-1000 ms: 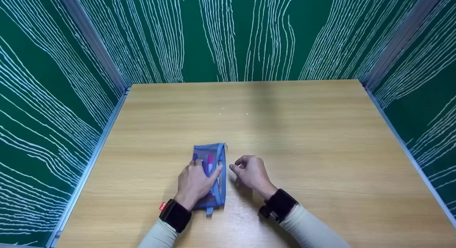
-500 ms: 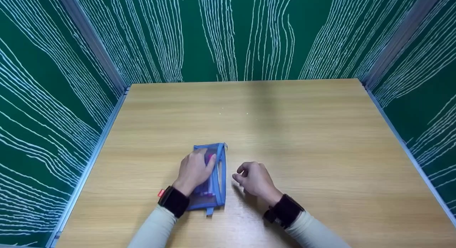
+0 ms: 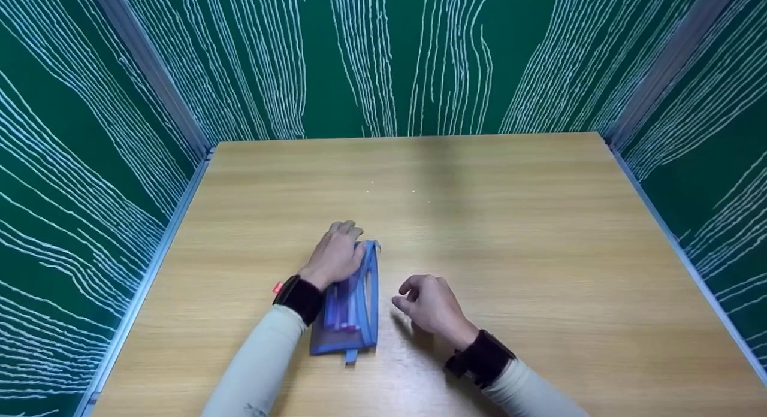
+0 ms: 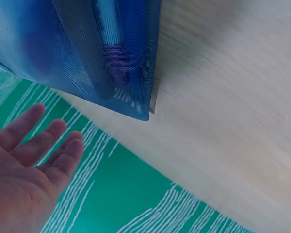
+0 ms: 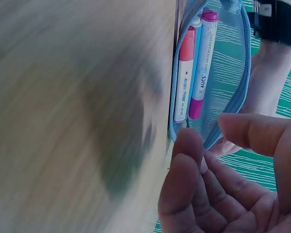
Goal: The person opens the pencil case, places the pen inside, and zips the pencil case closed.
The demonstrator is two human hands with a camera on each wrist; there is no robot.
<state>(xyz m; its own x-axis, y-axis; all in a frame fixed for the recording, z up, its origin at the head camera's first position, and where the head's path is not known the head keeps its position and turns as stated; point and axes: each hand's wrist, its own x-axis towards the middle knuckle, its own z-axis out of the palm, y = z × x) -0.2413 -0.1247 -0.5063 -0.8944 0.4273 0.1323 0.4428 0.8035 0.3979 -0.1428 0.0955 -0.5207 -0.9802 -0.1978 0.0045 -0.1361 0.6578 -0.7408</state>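
Observation:
A blue mesh pencil case (image 3: 332, 344) lies on the table with its zipped side gaping toward my right hand. Inside, the right wrist view shows a whiteboard marker with magenta ends (image 5: 203, 65) and a red-capped marker (image 5: 184, 77), with a light blue pen (image 5: 195, 58) between them. My left hand (image 3: 335, 252) is over the far end of the case, its fingers reaching past that edge. In the left wrist view the left hand (image 4: 29, 170) has loosely bent, spread fingers holding nothing. My right hand (image 3: 432, 306) hovers right of the case, fingers loosely curled around nothing.
The wooden table (image 3: 509, 225) is bounded by green panels (image 3: 335, 63) with white wavy lines at the back and both sides. Grey posts (image 3: 153, 69) stand at the back corners. A few tiny white specks dot the tabletop beyond the case.
My left hand has slid away from me along the pencil case, from its middle to its far end. The right hand has shifted slightly right and toward me. The case stays in place.

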